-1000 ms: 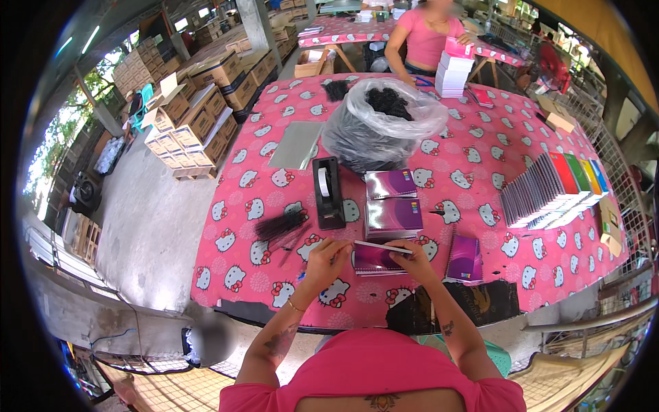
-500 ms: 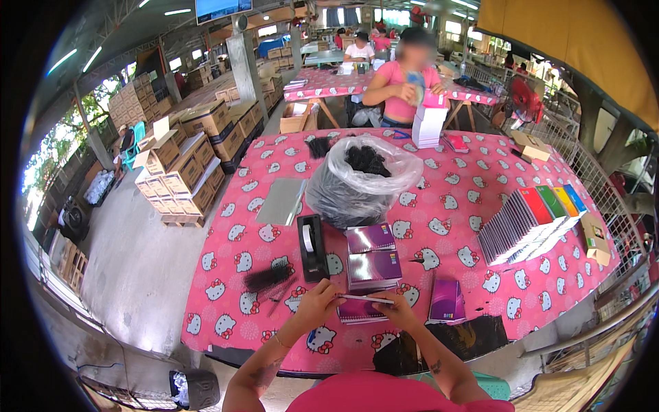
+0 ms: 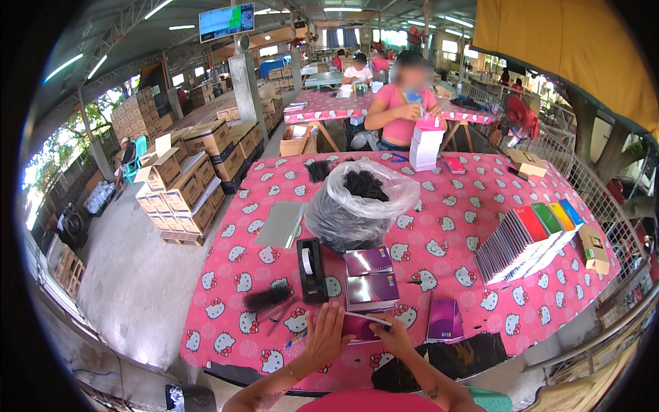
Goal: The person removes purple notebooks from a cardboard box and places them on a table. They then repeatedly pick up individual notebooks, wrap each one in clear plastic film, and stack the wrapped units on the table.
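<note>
In front of me, a purple notebook is held tilted, its pale page edge facing up. My right hand grips its right end between thumb and fingers. My left hand lies against its left side, fingers stretched out and close together. Beneath them more purple covers show, partly hidden by the hands. Just beyond stands a stack of purple spiral notebooks. A black tape dispenser is left of that stack. Another pile of purple notebooks sits right of my right hand.
A clear plastic bag of black coils stands mid-table. Loose black strands lie left of my hands, with clear plastic sheets farther off. Colored notebooks are stacked at the right. A co-worker stands across the table by a white stack.
My left hand has gone from pinching the notebook's left end to lying with fingers stretched beside it. My right hand keeps its hold. The view has tilted up slightly.
</note>
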The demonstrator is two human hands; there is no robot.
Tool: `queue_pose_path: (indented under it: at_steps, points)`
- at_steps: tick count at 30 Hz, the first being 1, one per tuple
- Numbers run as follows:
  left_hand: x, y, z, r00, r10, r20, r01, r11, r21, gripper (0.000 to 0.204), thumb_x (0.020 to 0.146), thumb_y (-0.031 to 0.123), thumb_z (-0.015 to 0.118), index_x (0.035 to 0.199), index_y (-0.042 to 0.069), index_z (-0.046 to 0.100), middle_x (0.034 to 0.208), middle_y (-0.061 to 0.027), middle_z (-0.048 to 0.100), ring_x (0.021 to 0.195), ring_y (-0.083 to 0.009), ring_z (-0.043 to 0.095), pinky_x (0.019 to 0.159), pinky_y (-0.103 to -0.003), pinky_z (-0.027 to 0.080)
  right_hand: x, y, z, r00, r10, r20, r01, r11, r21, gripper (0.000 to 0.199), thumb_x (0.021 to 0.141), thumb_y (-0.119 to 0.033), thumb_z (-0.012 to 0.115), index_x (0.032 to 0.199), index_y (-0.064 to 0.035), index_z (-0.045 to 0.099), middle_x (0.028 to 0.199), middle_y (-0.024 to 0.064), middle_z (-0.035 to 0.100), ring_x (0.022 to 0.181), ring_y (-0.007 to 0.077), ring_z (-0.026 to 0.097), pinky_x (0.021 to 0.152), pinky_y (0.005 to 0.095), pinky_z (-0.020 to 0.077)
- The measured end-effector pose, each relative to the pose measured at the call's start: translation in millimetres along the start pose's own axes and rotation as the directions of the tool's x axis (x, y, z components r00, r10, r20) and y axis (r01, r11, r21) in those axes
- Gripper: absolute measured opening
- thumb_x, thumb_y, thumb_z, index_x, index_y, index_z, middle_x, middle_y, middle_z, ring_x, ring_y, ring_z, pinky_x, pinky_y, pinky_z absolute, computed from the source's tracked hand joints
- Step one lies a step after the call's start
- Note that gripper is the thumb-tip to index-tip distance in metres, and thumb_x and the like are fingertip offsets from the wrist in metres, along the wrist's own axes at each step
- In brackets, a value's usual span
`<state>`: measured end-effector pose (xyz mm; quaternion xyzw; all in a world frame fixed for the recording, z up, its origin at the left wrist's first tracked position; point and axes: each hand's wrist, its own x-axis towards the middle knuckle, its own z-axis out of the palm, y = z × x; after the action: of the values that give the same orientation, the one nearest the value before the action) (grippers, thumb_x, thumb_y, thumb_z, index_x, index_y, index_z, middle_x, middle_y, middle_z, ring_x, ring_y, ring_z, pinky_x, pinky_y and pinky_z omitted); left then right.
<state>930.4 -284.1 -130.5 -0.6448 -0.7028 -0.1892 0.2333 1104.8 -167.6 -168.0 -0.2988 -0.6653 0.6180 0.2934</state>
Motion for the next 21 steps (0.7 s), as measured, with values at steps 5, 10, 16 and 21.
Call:
queue_pose_path:
  at_steps: [5, 10, 16, 21]
  points:
    - [32.7, -47.7, 0.5, 0.987, 0.138, 0.086, -0.088, 0.896, -0.435, 0.022, 0.093, 0.027, 0.065, 0.104, 0.008, 0.064, 0.102, -0.0075, 0.062, 0.089, -0.0303, 0.063, 0.093, -0.049, 0.045, 2.1, 12.4, -5.9, 0.996, -0.088, 0.033, 0.086, 0.995, 0.043, 0.028, 0.093, -0.004, 0.067, 0.121, -0.0057, 0.069, 0.096, -0.0003, 0.069, 0.082, 0.0055, 0.056, 0.072, 0.0215, 0.046]
    - [36.0, -43.9, -11.3, 0.995, 0.056, 0.087, 0.004, 0.82, -0.572, 0.012, 0.091, 0.019, 0.068, 0.091, 0.008, 0.062, 0.086, -0.0055, 0.058, 0.074, -0.0309, 0.062, 0.07, -0.043, 0.05, 0.2, -8.7, -9.3, 0.989, -0.14, 0.058, 0.143, 0.988, -0.056, 0.028, 0.093, -0.003, 0.067, 0.12, -0.0055, 0.069, 0.095, -0.0012, 0.068, 0.081, 0.0054, 0.056, 0.072, 0.0219, 0.0464]
    - [36.7, -15.8, -21.1, 0.998, -0.013, 0.063, 0.028, 0.969, -0.244, 0.049, 0.094, 0.041, 0.06, 0.124, 0.003, 0.056, 0.13, -0.017, 0.053, 0.121, -0.0356, 0.052, 0.099, -0.054, 0.04, -6.0, -5.9, -4.8, 0.998, -0.025, -0.06, 0.031, 0.994, 0.106, 0.028, 0.093, -0.005, 0.068, 0.121, -0.0035, 0.068, 0.093, -0.0006, 0.067, 0.081, 0.0064, 0.057, 0.072, 0.0233, 0.0484]
    - [-8.7, 2.2, 6.2, 0.991, -0.018, 0.129, 0.023, 0.999, -0.043, 0.08, 0.094, 0.057, 0.051, 0.146, -0.003, 0.039, 0.157, -0.0196, 0.033, 0.148, -0.0353, 0.026, 0.115, -0.065, 0.014, -11.2, 1.4, 6.8, 0.998, -0.003, -0.068, 0.008, 0.997, 0.075, 0.028, 0.094, -0.007, 0.067, 0.122, -0.0032, 0.067, 0.092, -0.0006, 0.066, 0.08, 0.006, 0.057, 0.071, 0.0232, 0.0495]
